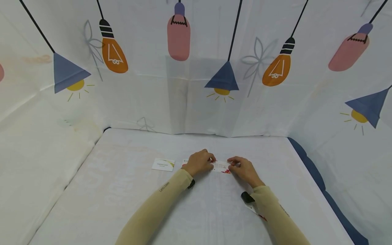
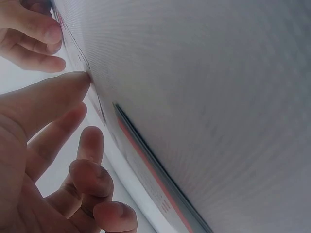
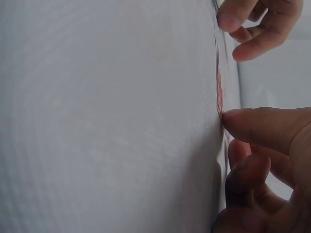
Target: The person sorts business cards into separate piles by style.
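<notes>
A white card with red floral print lies flat on the white-covered table between my two hands. My left hand holds its left end between thumb and fingers. At the right end my right hand does likewise, its thumb at the card's near edge in the right wrist view. That card shows as a thin red-marked edge there. A second card with a red strip lies below my left hand, mostly hidden in the head view. Farther left is a white card with a yellow-green corner.
Another white card with red print lies partly under my right forearm. A white cloth wall printed with lamps rises behind the table. Dark blue padding runs along the table's right side.
</notes>
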A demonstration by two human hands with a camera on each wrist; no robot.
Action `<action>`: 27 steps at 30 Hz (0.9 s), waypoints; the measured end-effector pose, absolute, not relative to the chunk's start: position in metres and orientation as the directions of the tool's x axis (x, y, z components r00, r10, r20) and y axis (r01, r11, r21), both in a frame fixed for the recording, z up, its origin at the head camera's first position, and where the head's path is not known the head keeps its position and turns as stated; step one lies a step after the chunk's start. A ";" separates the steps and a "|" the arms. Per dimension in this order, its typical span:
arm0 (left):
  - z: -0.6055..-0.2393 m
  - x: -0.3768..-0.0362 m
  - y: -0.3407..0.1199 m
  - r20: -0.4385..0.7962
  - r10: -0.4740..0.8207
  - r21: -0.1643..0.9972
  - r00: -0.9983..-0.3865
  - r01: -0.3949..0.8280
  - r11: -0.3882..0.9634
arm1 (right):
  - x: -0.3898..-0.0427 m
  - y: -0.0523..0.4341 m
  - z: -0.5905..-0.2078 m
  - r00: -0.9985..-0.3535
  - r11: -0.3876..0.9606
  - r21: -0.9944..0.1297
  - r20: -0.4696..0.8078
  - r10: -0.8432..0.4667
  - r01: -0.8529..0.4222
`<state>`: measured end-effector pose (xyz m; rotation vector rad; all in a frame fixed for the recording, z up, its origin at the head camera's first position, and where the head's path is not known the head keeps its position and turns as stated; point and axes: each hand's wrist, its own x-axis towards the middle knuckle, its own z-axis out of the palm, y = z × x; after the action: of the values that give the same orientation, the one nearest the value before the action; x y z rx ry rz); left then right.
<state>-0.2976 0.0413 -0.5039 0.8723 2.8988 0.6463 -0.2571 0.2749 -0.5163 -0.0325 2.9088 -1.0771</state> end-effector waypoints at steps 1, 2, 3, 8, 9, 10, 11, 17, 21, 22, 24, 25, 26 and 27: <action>-0.504 -0.298 0.041 0.074 0.536 0.406 -0.841 0.517 0.754 | -0.257 0.275 -0.516 -0.999 0.759 -0.651 -0.030 -0.029 -0.003; -0.504 -0.297 0.041 0.074 0.535 0.407 -0.841 0.515 0.754 | -0.257 0.274 -0.516 -0.999 0.759 -0.651 -0.029 -0.027 -0.001; -0.504 -0.297 0.041 0.075 0.535 0.409 -0.842 0.515 0.753 | -0.257 0.274 -0.516 -0.999 0.760 -0.650 -0.030 -0.025 0.000; -0.503 -0.298 0.041 0.074 0.533 0.419 -0.843 0.511 0.750 | -0.258 0.274 -0.515 -0.999 0.765 -0.645 -0.041 -0.021 0.010; -0.503 -0.298 0.041 0.073 0.534 0.421 -0.843 0.511 0.749 | -0.258 0.274 -0.515 -0.999 0.764 -0.645 -0.044 -0.020 0.014; -0.503 -0.298 0.041 0.072 0.534 0.423 -0.843 0.510 0.749 | -0.258 0.274 -0.515 -0.999 0.763 -0.646 -0.047 -0.019 0.016; -0.503 -0.298 0.041 0.073 0.534 0.424 -0.842 0.511 0.748 | -0.258 0.273 -0.515 -0.999 0.762 -0.648 -0.050 -0.018 0.018; -0.504 -0.298 0.042 0.079 0.538 0.418 -0.840 0.517 0.746 | -0.257 0.275 -0.514 -0.998 0.746 -0.665 -0.061 -0.014 0.030; -0.504 -0.298 0.042 0.075 0.539 0.427 -0.839 0.516 0.743 | -0.257 0.276 -0.513 -0.997 0.739 -0.672 -0.074 -0.001 0.049; -0.504 -0.298 0.042 0.073 0.540 0.430 -0.839 0.515 0.742 | -0.257 0.276 -0.512 -0.997 0.741 -0.670 -0.075 -0.002 0.049; -0.504 -0.297 0.041 0.076 0.539 0.444 -0.839 0.512 0.735 | -0.256 0.277 -0.512 -0.997 0.741 -0.669 -0.077 0.002 0.053; -0.503 -0.297 0.041 0.080 0.537 0.450 -0.840 0.511 0.732 | -0.256 0.277 -0.512 -0.997 0.739 -0.671 -0.077 0.006 0.056; -0.503 -0.297 0.041 0.083 0.536 0.457 -0.840 0.510 0.729 | -0.256 0.277 -0.511 -0.997 0.739 -0.671 -0.077 0.006 0.056; -0.504 -0.297 0.040 0.088 0.534 0.462 -0.841 0.510 0.726 | -0.255 0.278 -0.511 -0.997 0.738 -0.673 -0.076 0.007 0.057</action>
<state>-0.2971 0.0404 -0.5038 0.8691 2.8705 0.7456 -0.2553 0.2776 -0.5110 0.0526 2.8644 -1.1122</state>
